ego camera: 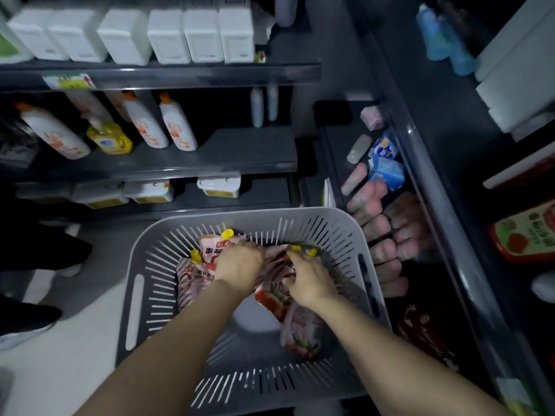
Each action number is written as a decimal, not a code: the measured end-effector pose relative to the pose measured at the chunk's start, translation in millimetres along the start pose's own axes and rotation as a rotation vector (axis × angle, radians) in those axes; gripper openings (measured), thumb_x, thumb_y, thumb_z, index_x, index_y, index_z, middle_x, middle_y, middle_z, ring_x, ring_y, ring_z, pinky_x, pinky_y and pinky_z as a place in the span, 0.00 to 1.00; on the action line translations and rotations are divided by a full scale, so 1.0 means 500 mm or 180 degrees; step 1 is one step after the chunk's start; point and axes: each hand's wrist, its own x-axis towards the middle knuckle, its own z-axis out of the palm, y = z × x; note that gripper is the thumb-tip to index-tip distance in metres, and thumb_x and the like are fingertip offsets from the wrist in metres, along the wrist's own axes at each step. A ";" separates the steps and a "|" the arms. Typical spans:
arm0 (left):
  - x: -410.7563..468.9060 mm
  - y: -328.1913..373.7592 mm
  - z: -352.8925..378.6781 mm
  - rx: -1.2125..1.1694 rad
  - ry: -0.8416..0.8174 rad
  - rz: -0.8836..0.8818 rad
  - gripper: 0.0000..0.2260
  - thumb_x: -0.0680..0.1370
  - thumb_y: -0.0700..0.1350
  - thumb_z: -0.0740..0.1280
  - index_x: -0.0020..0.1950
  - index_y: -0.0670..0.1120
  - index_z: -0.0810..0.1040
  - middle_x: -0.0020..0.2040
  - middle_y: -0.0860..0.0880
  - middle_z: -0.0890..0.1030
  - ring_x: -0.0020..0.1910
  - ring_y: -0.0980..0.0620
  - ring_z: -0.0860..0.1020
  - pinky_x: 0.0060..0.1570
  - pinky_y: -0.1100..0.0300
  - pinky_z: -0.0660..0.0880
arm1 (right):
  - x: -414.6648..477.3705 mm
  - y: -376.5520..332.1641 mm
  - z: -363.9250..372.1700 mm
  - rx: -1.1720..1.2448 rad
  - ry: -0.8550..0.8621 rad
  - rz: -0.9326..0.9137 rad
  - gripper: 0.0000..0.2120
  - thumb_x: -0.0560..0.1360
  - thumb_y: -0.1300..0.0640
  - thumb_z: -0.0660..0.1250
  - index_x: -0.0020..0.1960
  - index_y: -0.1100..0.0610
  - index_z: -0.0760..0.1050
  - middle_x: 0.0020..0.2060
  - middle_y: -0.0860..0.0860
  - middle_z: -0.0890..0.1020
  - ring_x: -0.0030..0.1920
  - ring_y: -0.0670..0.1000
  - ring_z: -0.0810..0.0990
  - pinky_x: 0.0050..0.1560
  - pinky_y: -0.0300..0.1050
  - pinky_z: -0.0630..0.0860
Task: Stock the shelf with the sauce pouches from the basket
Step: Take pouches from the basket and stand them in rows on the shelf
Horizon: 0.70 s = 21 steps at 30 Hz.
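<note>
While I look down from the head camera, the dark shelf unit (210, 151) fills the upper left, with a second run of shelves (435, 181) along the right. On the left unit's top tier I count six white boxes (168, 34); the tier below carries three white bottles with orange caps (177, 126) in plain sight and one yellow bottle (109, 138), with more in shadow behind that I cannot count. Below that sits the grey slotted basket (144, 298), on the floor just in front of the shelves. Both my hands are down inside it, close together but not touching. My left hand (238, 267) is closed over a sauce pouch (211, 249) at the basket's far side, its yellow cap (227, 233) poking out above my knuckles. My right hand (310, 277) grips a bunch of pouches (274, 292) near the middle. I make out about five pouches in all, overlapping, and four yellow caps; the exact pouch count I cannot tell.
</note>
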 end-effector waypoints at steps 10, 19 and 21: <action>-0.064 -0.113 0.017 -0.1219 -0.0215 -0.0461 0.30 0.74 0.43 0.67 0.74 0.57 0.62 0.62 0.45 0.75 0.56 0.41 0.78 0.50 0.51 0.76 | 0.037 -0.022 0.038 -0.0328 0.0754 -0.0411 0.10 0.68 0.62 0.72 0.45 0.49 0.84 0.51 0.51 0.80 0.55 0.60 0.76 0.53 0.51 0.73; -0.078 -0.160 0.000 -0.2228 -0.0475 -0.1009 0.10 0.74 0.39 0.64 0.53 0.46 0.79 0.52 0.45 0.82 0.46 0.47 0.77 0.44 0.59 0.71 | 0.026 -0.136 -0.045 -0.0115 -0.0083 -0.0701 0.09 0.75 0.47 0.69 0.52 0.48 0.82 0.51 0.48 0.84 0.53 0.53 0.81 0.43 0.44 0.73; -0.076 -0.140 -0.001 -0.2206 -0.0487 -0.0973 0.06 0.73 0.42 0.66 0.50 0.46 0.76 0.51 0.43 0.82 0.45 0.46 0.77 0.43 0.58 0.73 | 0.023 -0.147 -0.035 0.0004 -0.0115 -0.0424 0.09 0.73 0.46 0.71 0.45 0.51 0.82 0.40 0.50 0.82 0.45 0.53 0.80 0.36 0.43 0.67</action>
